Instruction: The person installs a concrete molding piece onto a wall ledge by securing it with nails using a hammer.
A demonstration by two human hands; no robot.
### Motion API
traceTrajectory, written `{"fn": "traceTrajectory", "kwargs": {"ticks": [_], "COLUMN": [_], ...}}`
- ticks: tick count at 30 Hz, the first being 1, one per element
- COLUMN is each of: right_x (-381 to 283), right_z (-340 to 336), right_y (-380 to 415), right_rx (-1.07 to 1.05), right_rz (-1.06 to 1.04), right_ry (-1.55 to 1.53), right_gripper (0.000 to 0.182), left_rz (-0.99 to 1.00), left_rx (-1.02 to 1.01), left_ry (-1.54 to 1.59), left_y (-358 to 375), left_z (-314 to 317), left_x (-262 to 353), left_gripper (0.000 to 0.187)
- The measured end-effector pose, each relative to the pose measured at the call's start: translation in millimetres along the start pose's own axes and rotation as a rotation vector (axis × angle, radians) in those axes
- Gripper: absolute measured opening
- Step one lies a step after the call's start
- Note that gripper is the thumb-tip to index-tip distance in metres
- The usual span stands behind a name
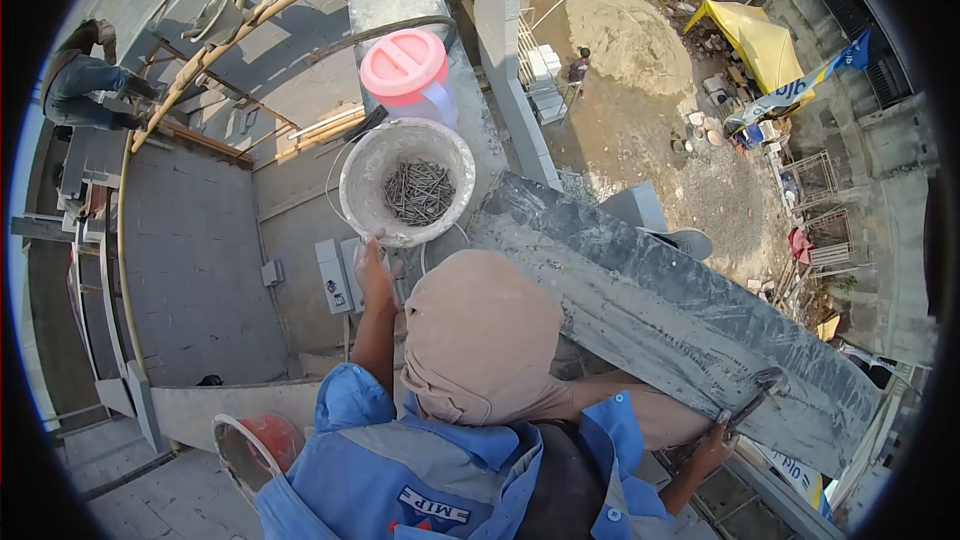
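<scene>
A round, mortar-stained bucket holds a heap of grey nails and stands at the end of the wall top. My left hand grips its near side, one fingertip up at the rim and the other fingers lower against the wall. Over at the lower right, my right hand is closed around the handle of a hammer. The hammer's head lies over a long grey board, which is smeared with mortar and runs diagonally beside my legs.
Behind the bucket stands a pink-lidded jug. A red bucket is at lower left, by my body. Bamboo poles cross the upper left, where another person works. Beyond the board there is a drop to the ground, with a sand pile.
</scene>
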State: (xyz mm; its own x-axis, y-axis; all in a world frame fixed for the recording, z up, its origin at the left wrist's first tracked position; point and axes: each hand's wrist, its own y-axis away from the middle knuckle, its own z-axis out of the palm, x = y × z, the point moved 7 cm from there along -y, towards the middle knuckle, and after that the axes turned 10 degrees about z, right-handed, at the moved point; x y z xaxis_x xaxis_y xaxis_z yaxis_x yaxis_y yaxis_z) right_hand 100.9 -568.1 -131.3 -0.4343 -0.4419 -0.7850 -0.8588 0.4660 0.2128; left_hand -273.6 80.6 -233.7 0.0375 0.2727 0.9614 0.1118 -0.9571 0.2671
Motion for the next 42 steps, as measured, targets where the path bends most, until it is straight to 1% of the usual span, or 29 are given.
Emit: {"fn": "traceTrajectory", "kwargs": {"ticks": [1,2,4,5,7,8,9,11,12,14,17,20,23,25,27,29,30,31,32,33,34,35,37,39,40,41,42], "right_x": [15,6,-24,-18,-7,-4,-7,-6,-2,0,-5,0,18,9,5,-3,-6,-6,2,16,19,23,8,-8,-8,-9,-6], "right_z": [-6,-6,1,-2,-1,-3,-1,2,1,2,-1,2,-1,1,1,2,0,-1,-3,-6,-9,-14,-7,-5,-5,-6,0], "right_y": [-14,-7,23,20,8,7,9,6,2,2,7,5,-5,-1,2,5,7,8,2,-11,-15,-17,-10,9,15,20,17], "right_rx": [0.017,0.022,0.003,0.013,-0.042,-0.043,-0.054,-0.079,-0.066,-0.056,-0.026,-0.079,-0.063,-0.086,-0.084,-0.083,-0.093,-0.101,-0.093,-0.047,0.001,0.013,-0.103,-0.089,-0.021,0.049,-0.198], "right_rz": [-0.081,-0.083,-0.003,0.002,0.019,0.02,0.012,0.001,-0.019,-0.036,0.011,-0.012,0.039,0.026,0.021,0.012,0.025,0.041,0.044,0.042,0.042,0.048,-0.016,0.027,-0.005,-0.036,-0.013], "right_ry": [-0.095,-0.1,0.026,0.021,0.012,0.007,0.016,0.023,0.012,-0.002,0.002,-0.067,-0.061,-0.032,-0.024,-0.026,0.003,0.029,0.026,0.064,0.1,0.096,0.204,0.141,0.149,0.158,0.002], "right_gripper": [0.077,0.077,0.072,0.072,0.066,0.066,0.062,0.059,0.058,0.057,0.057,0.058,0.054,0.052,0.052,0.051,0.055,0.059,0.059,0.063,0.066,0.066,0.078,0.081,0.082,0.084,0.092], "left_rz": [-0.055,-0.054,-0.067,-0.066,-0.288,-0.284,-0.165,-0.037,-0.111,-0.18,-0.242,-0.215,-0.148,-0.036,0.091,0.197,0.239,0.276,0.289,0.304,0.335,0.339,0.442,0.494,0.589,0.709,0.723], "left_rx": [-0.037,-0.043,-0.168,-0.18,-0.225,-0.227,-0.16,-0.08,-0.06,-0.041,-0.083,-0.258,-0.527,-0.753,-0.936,-1.076,-1.148,-1.209,-1.276,-1.344,-1.472,-1.486,-1.398,-1.596,-1.672,-1.696,-1.672], "left_ry": [0.064,0.069,0.112,0.111,0.413,0.413,0.373,0.334,0.428,0.521,0.551,0.404,0.157,-0.038,-0.202,-0.332,-0.387,-0.436,-0.475,-0.512,-0.591,-0.591,-0.853,-0.918,-0.763,-0.81,-0.882], "left_y": [-4,-6,-9,-14,-16,-17,-19,-24,-29,-45,-46,-24,2,24,37,46,48,52,54,56,62,61,54,48,53,71,87], "left_z": [4,8,25,30,46,51,54,48,47,37,25,16,29,53,86,121,140,155,166,177,189,193,191,209,222,238,254], "left_x": [-1,1,3,-3,-29,-30,-23,-14,-24,-51,-69,-52,-32,-13,-3,-3,-6,-8,-14,-20,-21,-18,11,47,74,118,152], "left_gripper": [0.04,0.04,0.04,0.04,0.04,0.04,0.04,0.041,0.042,0.043,0.044,0.044,0.045,0.045,0.046,0.046,0.047,0.047,0.049,0.051,0.057,0.057,0.053,0.044,0.037,0.031,0.028]}}
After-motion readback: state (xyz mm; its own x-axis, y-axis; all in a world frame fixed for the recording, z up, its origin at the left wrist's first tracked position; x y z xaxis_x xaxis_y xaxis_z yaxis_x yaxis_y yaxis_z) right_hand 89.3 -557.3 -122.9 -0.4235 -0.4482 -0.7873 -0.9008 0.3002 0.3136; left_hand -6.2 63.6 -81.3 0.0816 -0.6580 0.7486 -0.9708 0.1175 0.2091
